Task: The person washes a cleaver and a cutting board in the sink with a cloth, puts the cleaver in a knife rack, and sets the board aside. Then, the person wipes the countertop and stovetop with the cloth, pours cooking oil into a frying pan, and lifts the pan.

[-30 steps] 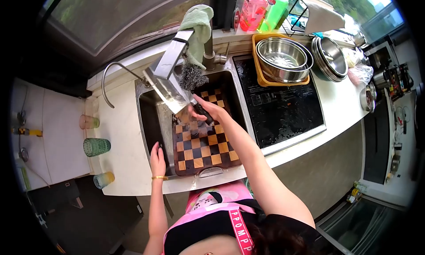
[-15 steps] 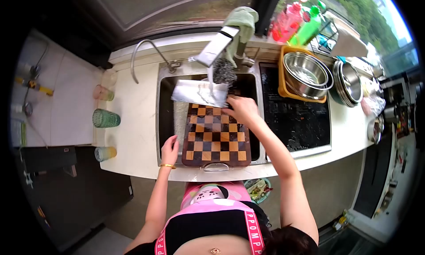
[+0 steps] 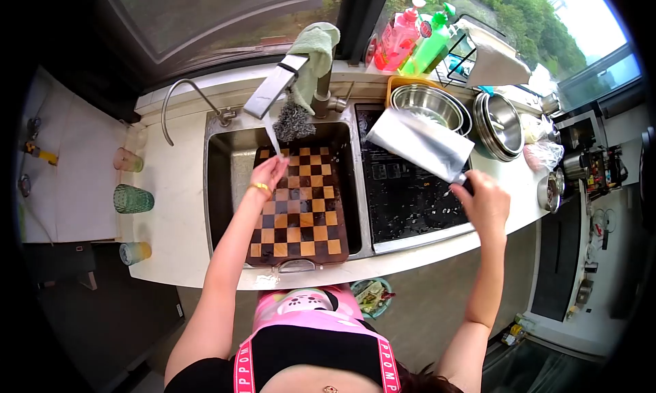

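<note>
A pale counter [image 3: 171, 219] curves across the room. Behind it, daylight comes through two windows: a dark-framed one [image 3: 219, 14] behind its left part, and a brighter one [image 3: 526, 24] behind its right part, showing green trees and a white sky. A dark post [image 3: 364, 24] stands between them. Left of the counter are a white surface [image 3: 75, 167] and, below that, dark cabinetry [image 3: 96, 325]. Grey-brown floor [image 3: 424, 280] lies in front of the counter; right of it stands a black panel [image 3: 557, 263].

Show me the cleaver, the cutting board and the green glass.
Cleaver [image 3: 420, 144]: head view, on the broad blade.
Cutting board [image 3: 298, 219]: head view, middle of the checkered top.
Green glass [image 3: 133, 199]: head view, on its side wall.
</note>
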`<act>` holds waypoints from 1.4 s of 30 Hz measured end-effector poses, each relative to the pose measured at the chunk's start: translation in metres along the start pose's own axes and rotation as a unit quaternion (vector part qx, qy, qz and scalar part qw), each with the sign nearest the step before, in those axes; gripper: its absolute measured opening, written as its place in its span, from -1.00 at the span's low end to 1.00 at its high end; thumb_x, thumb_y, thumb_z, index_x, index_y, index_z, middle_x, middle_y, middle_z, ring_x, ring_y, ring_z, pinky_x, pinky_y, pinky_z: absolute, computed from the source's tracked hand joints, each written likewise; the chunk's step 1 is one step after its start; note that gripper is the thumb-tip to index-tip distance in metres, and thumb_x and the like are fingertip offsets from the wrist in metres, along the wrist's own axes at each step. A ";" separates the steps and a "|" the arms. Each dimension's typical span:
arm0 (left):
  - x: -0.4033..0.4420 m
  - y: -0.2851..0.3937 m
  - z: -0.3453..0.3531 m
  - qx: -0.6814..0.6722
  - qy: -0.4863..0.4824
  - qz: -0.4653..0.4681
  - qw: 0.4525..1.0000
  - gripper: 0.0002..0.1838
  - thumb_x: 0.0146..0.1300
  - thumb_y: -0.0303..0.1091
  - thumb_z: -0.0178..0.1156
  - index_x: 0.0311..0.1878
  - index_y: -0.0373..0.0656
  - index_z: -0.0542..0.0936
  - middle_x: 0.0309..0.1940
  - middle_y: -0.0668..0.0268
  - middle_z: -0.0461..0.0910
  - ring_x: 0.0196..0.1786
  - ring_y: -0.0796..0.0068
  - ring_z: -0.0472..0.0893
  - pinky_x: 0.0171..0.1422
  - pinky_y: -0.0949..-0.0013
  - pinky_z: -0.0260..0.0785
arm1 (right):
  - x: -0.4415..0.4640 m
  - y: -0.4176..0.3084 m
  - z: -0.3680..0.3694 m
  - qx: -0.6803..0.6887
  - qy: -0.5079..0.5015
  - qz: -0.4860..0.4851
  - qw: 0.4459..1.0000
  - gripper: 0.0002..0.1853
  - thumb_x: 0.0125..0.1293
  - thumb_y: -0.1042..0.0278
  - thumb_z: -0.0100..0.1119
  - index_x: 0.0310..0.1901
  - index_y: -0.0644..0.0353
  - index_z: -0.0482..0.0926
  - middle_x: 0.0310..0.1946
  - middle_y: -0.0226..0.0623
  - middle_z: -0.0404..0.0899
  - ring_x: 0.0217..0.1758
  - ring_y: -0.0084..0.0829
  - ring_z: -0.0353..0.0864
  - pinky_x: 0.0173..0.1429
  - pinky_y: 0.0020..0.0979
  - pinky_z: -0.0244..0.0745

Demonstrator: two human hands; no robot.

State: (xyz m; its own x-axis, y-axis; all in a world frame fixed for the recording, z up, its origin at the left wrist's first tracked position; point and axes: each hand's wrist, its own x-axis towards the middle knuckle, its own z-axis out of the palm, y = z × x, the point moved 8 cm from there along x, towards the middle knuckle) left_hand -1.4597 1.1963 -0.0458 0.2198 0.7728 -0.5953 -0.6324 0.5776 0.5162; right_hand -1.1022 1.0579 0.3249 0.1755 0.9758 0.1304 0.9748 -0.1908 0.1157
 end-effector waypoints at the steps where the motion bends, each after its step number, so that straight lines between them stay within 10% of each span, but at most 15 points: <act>1: 0.005 0.007 0.018 0.006 0.011 0.008 1.000 -0.74 0.31 -0.49 -0.09 -0.02 -0.44 0.44 -0.16 0.04 0.53 -0.08 0.33 0.57 0.00 0.52 0.50 | 0.011 0.016 -0.004 -0.007 0.002 0.031 0.999 -0.69 0.03 0.06 0.27 -0.35 0.10 0.49 -0.48 -0.25 0.55 -0.39 -0.18 0.56 -0.33 -0.24 0.42; 4: 0.032 0.002 0.038 0.010 -0.008 -0.078 0.997 -0.81 0.24 -0.49 0.02 -0.12 -0.25 0.55 -0.53 0.39 0.51 -0.64 0.66 0.43 -0.65 0.74 0.27 | 0.054 0.047 0.010 -0.026 0.002 0.047 0.999 -0.73 0.08 0.13 0.23 -0.36 0.16 0.49 -0.47 -0.18 0.57 -0.36 -0.14 0.57 -0.29 -0.21 0.43; 5: 0.020 0.002 0.051 0.038 0.036 -0.112 0.992 -0.87 0.22 -0.33 0.06 -0.35 -0.14 0.56 -0.74 0.53 0.30 -0.80 0.70 0.16 -0.80 0.66 -0.11 | 0.072 0.054 0.024 -0.050 -0.007 0.026 0.998 -0.73 0.08 0.14 0.23 -0.38 0.18 0.51 -0.46 -0.16 0.57 -0.34 -0.14 0.58 -0.27 -0.21 0.44; 8: 0.069 -0.010 0.029 -0.026 -0.066 -0.118 0.990 -0.72 0.21 -0.18 0.02 -0.57 -0.08 0.43 -0.79 0.53 0.13 -0.81 0.66 0.08 -0.80 0.58 -0.18 | 0.126 0.059 0.060 -0.102 -0.099 0.008 0.990 -0.73 0.07 0.17 0.24 -0.40 0.24 0.56 -0.40 -0.11 0.59 -0.28 -0.15 0.59 -0.19 -0.23 0.46; 10: 0.054 -0.014 0.038 -0.178 0.064 -0.129 0.973 -0.66 0.22 -0.14 -0.06 -0.64 -0.03 0.31 -0.80 0.52 0.05 -0.81 0.63 0.03 -0.80 0.55 -0.20 | 0.149 0.063 0.086 -0.101 -0.161 0.006 0.982 -0.72 0.06 0.16 0.26 -0.37 0.24 0.59 -0.36 -0.11 0.60 -0.25 -0.17 0.60 -0.17 -0.25 0.47; 14: 0.018 -0.001 0.054 -0.096 0.003 -0.138 0.986 -0.83 0.23 -0.37 -0.15 -0.48 -0.09 0.34 -0.71 0.46 0.18 -0.74 0.63 0.13 -0.76 0.57 -0.14 | 0.162 0.063 0.100 -0.097 -0.176 -0.024 0.979 -0.73 -0.03 0.18 0.34 -0.36 0.17 0.61 -0.38 -0.17 0.62 -0.27 -0.20 0.62 -0.19 -0.29 0.49; 16: 0.004 0.012 0.060 0.152 -0.035 -0.049 0.987 -0.82 0.24 -0.36 -0.14 -0.47 -0.10 0.38 -0.72 0.49 0.19 -0.74 0.67 0.11 -0.76 0.59 -0.15 | 0.160 0.059 0.104 -0.115 -0.211 -0.020 0.971 -0.75 -0.06 0.21 0.37 -0.35 0.13 0.61 -0.35 -0.19 0.62 -0.26 -0.22 0.62 -0.20 -0.29 0.49; 23: -0.014 -0.014 -0.008 0.104 0.078 -0.119 0.984 -0.85 0.25 -0.28 0.04 -0.35 -0.14 0.48 -0.68 0.50 0.29 -0.69 0.72 0.22 -0.71 0.66 0.02 | 0.152 0.045 0.111 -0.058 -0.106 -0.052 0.991 -0.76 -0.08 0.34 0.32 -0.30 0.09 0.57 -0.31 -0.21 0.58 -0.15 -0.21 0.56 -0.14 -0.23 0.43; 26: -0.011 -0.016 -0.033 0.086 0.083 -0.118 0.986 -0.86 0.25 -0.32 0.04 -0.29 -0.16 0.52 -0.62 0.43 0.44 -0.63 0.63 0.38 -0.60 0.62 0.26 | 0.120 0.012 0.061 0.003 0.113 -0.099 0.989 -0.82 0.04 0.37 0.22 -0.29 0.17 0.52 -0.25 -0.23 0.51 -0.13 -0.15 0.49 -0.14 -0.22 0.39; 29: -0.009 -0.013 -0.050 0.119 0.081 -0.093 0.985 -0.78 0.28 -0.29 0.02 -0.16 -0.21 0.53 -0.41 0.31 0.56 -0.34 0.49 0.58 -0.20 0.45 0.51 | 0.051 -0.052 0.047 0.218 0.140 -0.063 0.964 -0.91 0.11 0.42 0.16 -0.35 0.20 0.50 -0.36 -0.21 0.51 -0.28 -0.14 0.51 -0.23 -0.26 0.42; 34: 0.020 -0.007 -0.141 0.383 0.073 0.007 0.921 -0.73 0.21 -0.28 0.07 -0.09 -0.23 0.46 -0.27 0.21 0.57 -0.21 0.38 0.59 -0.13 0.37 0.45 | -0.104 -0.173 0.169 0.468 -0.157 0.036 0.869 -0.82 0.17 0.36 0.15 -0.47 0.31 0.54 -0.63 -0.13 0.49 -0.58 -0.22 0.51 -0.48 -0.34 0.37; 36: -0.011 0.021 -0.155 0.656 0.141 0.079 0.737 -0.39 0.11 -0.06 0.16 0.13 -0.25 0.33 -0.01 -0.03 0.46 0.10 0.07 0.44 0.16 0.19 0.27 | -0.180 -0.211 0.232 0.513 -0.319 0.147 0.783 -0.66 0.29 0.26 0.02 -0.49 0.38 0.53 -0.65 -0.18 0.53 -0.64 -0.49 0.52 -0.54 -0.41 0.37; 38: -0.004 0.011 -0.187 0.689 0.134 0.033 0.712 -0.21 0.09 0.10 0.13 0.25 -0.27 0.20 0.16 -0.10 0.31 0.21 0.05 0.34 0.27 0.20 0.17 | -0.234 -0.252 0.259 0.550 -0.429 0.226 0.680 -0.59 0.36 0.14 -0.07 -0.33 0.42 0.53 -0.55 -0.25 0.56 -0.53 -0.51 0.56 -0.43 -0.50 0.50; 42: -0.003 -0.039 -0.197 0.480 0.009 -0.171 0.860 -0.04 0.10 0.19 0.08 0.31 -0.42 0.01 0.27 -0.12 0.16 0.30 0.06 0.23 0.28 0.24 0.17 | -0.281 -0.312 0.296 0.673 -0.400 0.360 0.508 -0.56 0.37 0.10 -0.09 0.03 0.38 0.33 -0.15 -0.09 0.51 -0.10 -0.36 0.55 -0.06 -0.35 0.53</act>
State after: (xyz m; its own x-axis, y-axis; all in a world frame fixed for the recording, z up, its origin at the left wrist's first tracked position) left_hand -1.5818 1.1203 -0.1853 0.2535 0.5149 -0.8189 0.3740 0.7286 0.5739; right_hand -1.4154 0.8749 -0.0393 0.0284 0.5380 -0.8425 -0.2644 -0.8088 -0.5254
